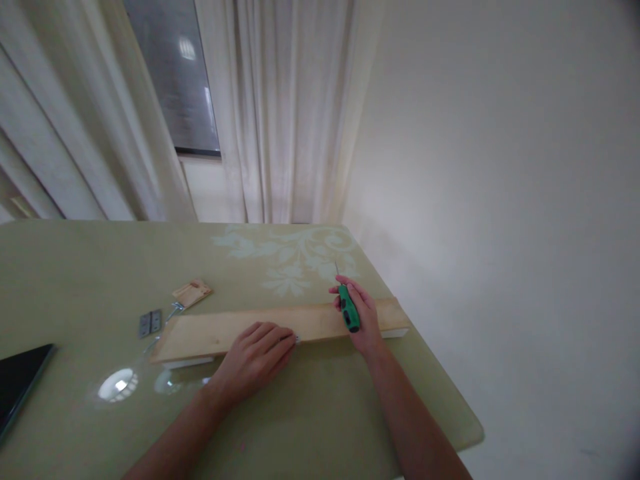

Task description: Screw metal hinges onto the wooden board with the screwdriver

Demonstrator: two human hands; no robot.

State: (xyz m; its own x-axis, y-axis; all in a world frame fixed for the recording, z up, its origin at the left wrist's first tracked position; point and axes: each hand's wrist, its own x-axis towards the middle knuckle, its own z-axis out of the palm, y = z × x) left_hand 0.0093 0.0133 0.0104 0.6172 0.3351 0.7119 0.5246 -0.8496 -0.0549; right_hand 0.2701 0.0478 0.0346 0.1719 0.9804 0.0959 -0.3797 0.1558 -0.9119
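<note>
A long pale wooden plank lies across the green table, raised on white supports. My left hand rests on the plank's near edge, fingers curled, pinching a tiny metal piece at the fingertips that I cannot name. My right hand sits on the plank's right part, closed around a green-handled screwdriver whose thin shaft points away from me.
A metal hinge, a small wooden block and a bit of metal hardware lie left of the plank. A dark tablet sits at the left edge. The table's right edge drops off near the wall; curtains hang behind.
</note>
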